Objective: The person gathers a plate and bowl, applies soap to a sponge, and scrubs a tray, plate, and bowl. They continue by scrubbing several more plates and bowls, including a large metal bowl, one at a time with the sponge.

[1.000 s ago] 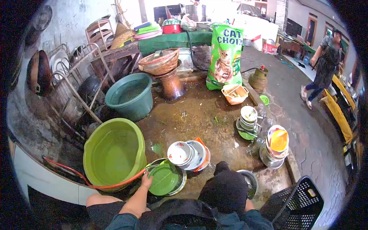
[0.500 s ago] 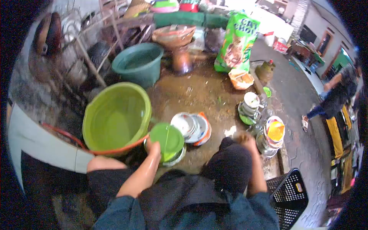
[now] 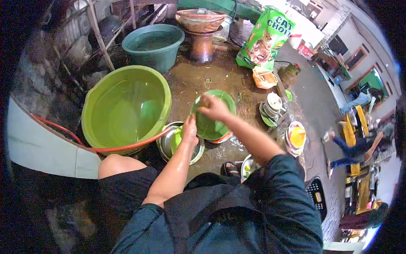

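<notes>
The left grip (image 3: 191, 124) clamps the left rim of a round green plate (image 3: 217, 126); the right grip (image 3: 204, 106), fingers bunched, overlies its face.

We're in wash spot outside home, by its look: wet floor (image 3: 184, 86), lime tub (image 3: 110, 97) at half past nine, teal tub (image 3: 156, 61) at eleven, hose (image 3: 127, 148) at half past eight, dishes (image 3: 296, 137) at three. Around us: pet-food bag (image 3: 264, 40) at one, gas cylinder (image 3: 289, 75) and house wall (image 3: 372, 36) at two.
</notes>
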Available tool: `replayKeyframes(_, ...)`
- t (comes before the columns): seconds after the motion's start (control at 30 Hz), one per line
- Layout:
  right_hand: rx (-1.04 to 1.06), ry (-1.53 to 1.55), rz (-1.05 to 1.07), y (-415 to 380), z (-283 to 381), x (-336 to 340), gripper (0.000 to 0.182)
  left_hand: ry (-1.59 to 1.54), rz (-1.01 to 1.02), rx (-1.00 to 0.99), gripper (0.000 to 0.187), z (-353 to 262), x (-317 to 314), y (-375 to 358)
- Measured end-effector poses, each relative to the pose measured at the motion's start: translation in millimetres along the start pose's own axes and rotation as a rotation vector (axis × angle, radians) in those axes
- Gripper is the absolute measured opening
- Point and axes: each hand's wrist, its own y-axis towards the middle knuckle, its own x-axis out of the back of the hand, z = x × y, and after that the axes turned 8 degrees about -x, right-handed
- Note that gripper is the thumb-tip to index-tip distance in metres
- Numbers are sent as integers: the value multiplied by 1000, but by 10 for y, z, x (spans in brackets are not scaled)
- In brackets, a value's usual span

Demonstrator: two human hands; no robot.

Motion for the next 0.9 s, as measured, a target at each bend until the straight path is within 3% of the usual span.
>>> replayKeyframes(0.13, 190, -113, -122, -492, 171, -807, 34, -105, -55, -15, 30, 273, 499, 240)
replayKeyframes(0.2, 499, -367, -153, -524, -77, -958, 34, 66, -103, -57, 35, 159, 502, 184)
replayKeyframes(0.27, 526, -444, -144, -467, -327, -851, 33, 188, -235, -34, 38, 81, 436, 121)
replayKeyframes(0.37, 47, -465, -387, -162, -569, -660, 34, 289, -107, -49, 43, 214, 551, 174)
replayKeyframes(0.4, 37, -468, -385, -108, -499, -603, 34, 376, -65, -34, 44, 196, 506, 139)
replayKeyframes(0.47, -6, -491, -583, -9, -406, -681, 41, 393, -107, -55, 46, 448, 577, 260)
replayKeyframes(0.57, 75, -239, -326, -97, -234, -978, 48, 509, -84, -160, 45, 432, 560, 220)
replayKeyframes(0.63, 41, -184, -238, -374, -152, -1143, 41, 493, -122, -142, 45, 504, 624, 242)
replayKeyframes(0.73, 33, -183, -175, -617, -522, -1254, 34, 477, -195, -111, 43, 567, 716, 274)
replayKeyframes(0.77, 57, -178, -151, -665, -627, -1182, 31, 597, -222, -149, 43, 549, 717, 280)
replayKeyframes(0.8, -50, -243, -223, -643, -737, -1105, 27, 720, -243, -184, 42, 558, 695, 265)
replayKeyframes(0.87, -65, -309, -571, -505, -914, -899, 25, 720, -226, -212, 40, 415, 418, 101)
replayKeyframes(0.9, -142, -254, -581, -402, -902, -814, 25, 752, -133, -120, 39, 361, 353, 57)
